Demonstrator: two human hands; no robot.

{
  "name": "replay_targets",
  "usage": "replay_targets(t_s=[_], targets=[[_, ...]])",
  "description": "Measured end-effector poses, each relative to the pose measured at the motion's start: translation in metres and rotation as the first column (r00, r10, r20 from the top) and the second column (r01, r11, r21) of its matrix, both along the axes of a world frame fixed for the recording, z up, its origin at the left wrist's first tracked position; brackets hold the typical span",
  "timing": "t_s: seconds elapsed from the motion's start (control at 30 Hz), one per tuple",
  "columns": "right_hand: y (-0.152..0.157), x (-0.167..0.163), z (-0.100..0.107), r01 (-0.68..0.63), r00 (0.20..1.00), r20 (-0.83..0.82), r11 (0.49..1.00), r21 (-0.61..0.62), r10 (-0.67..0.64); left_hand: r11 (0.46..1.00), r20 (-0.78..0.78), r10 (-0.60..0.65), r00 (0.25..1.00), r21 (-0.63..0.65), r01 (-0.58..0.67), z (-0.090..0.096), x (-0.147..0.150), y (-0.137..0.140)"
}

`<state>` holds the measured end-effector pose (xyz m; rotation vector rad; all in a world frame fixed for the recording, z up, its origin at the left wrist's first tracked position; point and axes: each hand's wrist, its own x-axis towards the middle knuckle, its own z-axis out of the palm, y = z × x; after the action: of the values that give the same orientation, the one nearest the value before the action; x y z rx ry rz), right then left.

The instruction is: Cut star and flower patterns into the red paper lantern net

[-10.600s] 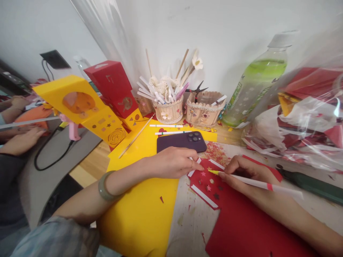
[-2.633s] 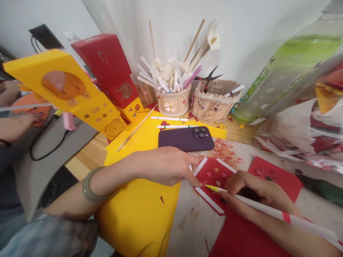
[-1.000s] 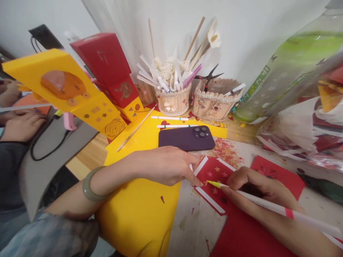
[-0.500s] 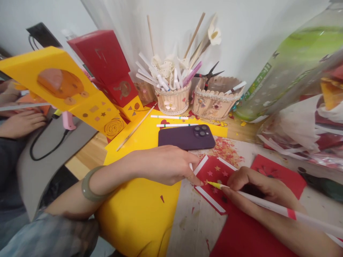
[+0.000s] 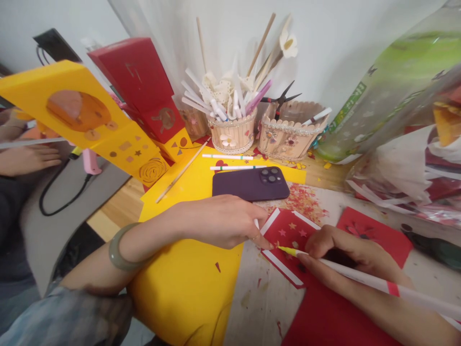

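At far left a co-worker's hand (image 5: 30, 159) lies near a pink tool (image 5: 91, 162) with a black cable; beside it the yellow box (image 5: 104, 130) and the red box (image 5: 135, 77) stand with shapes cut in their faces; a yellow sheet (image 5: 190, 283) spreads from their foot; the left hand (image 5: 230, 226) reaches across it, fingers narrowly parted, fingertips on the left side of a small red panel (image 5: 292, 238); a bit of white shows between those fingers, and I cannot tell what it is; the panel lies between both hands, edged with white strips and scattered with small stars; the right hand (image 5: 367, 257) grips a white pen (image 5: 360, 276) in a close writing pinch, its yellow tip at the star (image 5: 277, 244) nearest the left fingertips, though contact is unclear; past this hand rests a red card (image 5: 389, 235) with a flower-like cut-out; the step in hand looks like colouring that star; the next move seems to call for short, light strokes, with the left fingertips pinning the panel and clear of the nib.
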<state>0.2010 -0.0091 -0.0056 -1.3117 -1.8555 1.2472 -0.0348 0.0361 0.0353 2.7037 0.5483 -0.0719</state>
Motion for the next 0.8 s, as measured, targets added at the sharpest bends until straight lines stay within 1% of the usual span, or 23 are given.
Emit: replay_targets(t_s=[0.1, 0.23, 0.37, 0.53, 0.7, 0.8], targets=[[-0.0009, -0.0003, -0.0007, 0.017, 1.000, -0.012, 1.000, -0.015, -0.017, 1.000, 0.007, 0.000, 1.000, -0.001, 0.000, -0.0003, 0.0003, 0.0004], [-0.0006, 0.0003, -0.0013, 0.006, 1.000, -0.019, 0.999, -0.036, -0.006, 1.000, 0.012, -0.005, 1.000, 0.011, 0.005, -0.0008, -0.0002, 0.0009], [-0.0003, 0.0002, -0.0001, 0.000, 1.000, 0.004, 0.999, -0.037, 0.000, 1.000, -0.015, 0.004, 1.000, 0.009, -0.004, -0.0006, -0.0006, 0.0003], [-0.0009, -0.0005, 0.0003, 0.001, 1.000, -0.016, 1.000, -0.025, -0.001, 1.000, -0.018, 0.000, 1.000, 0.002, 0.000, -0.0008, -0.0006, -0.0001], [-0.0015, -0.0019, 0.0003, 0.041, 0.999, -0.023, 0.998, -0.050, -0.043, 1.000, -0.008, -0.002, 1.000, 0.007, 0.002, -0.0020, -0.0006, 0.0004], [-0.0002, -0.0005, 0.0006, 0.044, 0.999, -0.019, 0.998, -0.045, -0.045, 1.000, -0.003, 0.000, 1.000, 0.004, 0.000, -0.0028, -0.0003, 0.0007]])
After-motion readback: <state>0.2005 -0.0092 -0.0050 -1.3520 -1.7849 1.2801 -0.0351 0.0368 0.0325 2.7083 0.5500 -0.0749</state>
